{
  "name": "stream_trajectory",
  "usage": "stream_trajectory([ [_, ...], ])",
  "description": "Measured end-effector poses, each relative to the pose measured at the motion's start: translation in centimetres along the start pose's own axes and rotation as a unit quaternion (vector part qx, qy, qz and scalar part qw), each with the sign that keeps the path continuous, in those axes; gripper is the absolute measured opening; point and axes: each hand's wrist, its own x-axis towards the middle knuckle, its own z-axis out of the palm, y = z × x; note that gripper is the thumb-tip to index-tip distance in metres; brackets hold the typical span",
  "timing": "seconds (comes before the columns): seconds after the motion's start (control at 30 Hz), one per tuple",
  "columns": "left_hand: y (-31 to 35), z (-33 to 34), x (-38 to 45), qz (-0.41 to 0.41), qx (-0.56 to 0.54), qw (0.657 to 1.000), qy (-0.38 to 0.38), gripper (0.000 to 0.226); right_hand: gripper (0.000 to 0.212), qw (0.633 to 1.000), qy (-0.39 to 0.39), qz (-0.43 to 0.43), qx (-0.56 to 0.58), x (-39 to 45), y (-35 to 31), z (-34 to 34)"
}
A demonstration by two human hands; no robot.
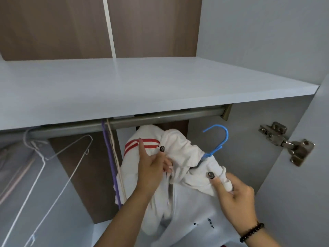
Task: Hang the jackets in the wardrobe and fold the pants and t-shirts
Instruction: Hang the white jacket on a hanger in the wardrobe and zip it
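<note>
A white jacket with red stripes near its upper left sits on a blue plastic hanger, held up inside the wardrobe just below the metal rail. The hanger's hook is free in the air, under the rail and not on it. My left hand pinches the jacket's cloth near the collar on the left. My right hand grips the bunched white cloth on the right, below the hanger's neck. The hanger's arms are hidden inside the jacket.
A white wire hanger hangs on the rail at the left, with a purple hanger and a beige one beside it. A grey shelf lies above the rail. The open door's hinge is at the right.
</note>
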Motion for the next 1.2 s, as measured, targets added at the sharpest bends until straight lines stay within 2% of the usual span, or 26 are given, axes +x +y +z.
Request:
stream_trajectory([
  [0.1, -0.2, -0.6, 1.0, -0.027, 0.188, 0.982, -0.010, 0.034, 0.028, 0.999, -0.017, 0.002, 0.030, 0.0, -0.1, -0.7],
  [0.17, -0.6, -0.7, 0.9, -0.017, 0.220, 0.975, -0.021, 0.020, 0.032, 0.998, -0.029, 0.009, 0.051, 0.0, -0.1, -1.3],
  [0.37, -0.9, 0.8, -1.2, -0.032, 0.098, 0.993, -0.053, 0.023, 0.036, 0.998, -0.063, 0.011, 0.003, 3.0, -1.4, -2.0],
  [0.5, -1.9, 1.2, -2.3, -0.025, 0.008, 1.000, 0.000, 0.017, 0.056, 0.994, -0.085, 0.034, -0.052, 6.8, -3.8, -1.1],
  [0.6, -3.6, 1.3, -3.2, -0.015, 0.023, 0.999, 0.034, 0.006, 0.060, 0.990, -0.109, 0.072, -0.055, 8.9, -4.2, 0.2],
  [0.8, -6.2, -0.3, -4.8, 0.014, 0.061, 0.996, 0.068, 0.006, 0.056, 0.980, -0.151, 0.079, -0.105, 11.2, -4.1, 2.2],
  [0.9, -7.0, -1.9, -4.3, 0.020, 0.112, 0.989, 0.092, 0.040, 0.053, 0.978, -0.157, 0.081, -0.111, 11.9, -3.9, 3.0],
  [0.97, -7.3, -2.6, -3.7, 0.017, 0.129, 0.987, 0.096, 0.049, 0.055, 0.980, -0.153, 0.084, -0.100, 12.5, -3.7, 3.7],
  [1.03, -7.5, -2.9, -2.7, 0.028, 0.160, 0.982, 0.101, 0.042, 0.058, 0.980, -0.150, 0.096, -0.089, 12.9, -3.4, 4.6],
  [1.1, -7.6, -2.8, -1.9, 0.033, 0.164, 0.981, 0.094, 0.008, 0.059, 0.978, -0.150, 0.111, -0.088, 12.9, -2.7, 5.4],
  [1.17, -8.2, -2.6, -1.3, 0.049, 0.181, 0.980, 0.064, 0.042, 0.056, 0.975, -0.161, 0.125, -0.089, 12.5, -1.3, 6.0],
  [1.2, -8.7, -2.7, -1.0, 0.074, 0.213, 0.974, 0.028, 0.048, 0.054, 0.973, -0.169, 0.131, -0.089, 12.3, -0.4, 6.2],
])
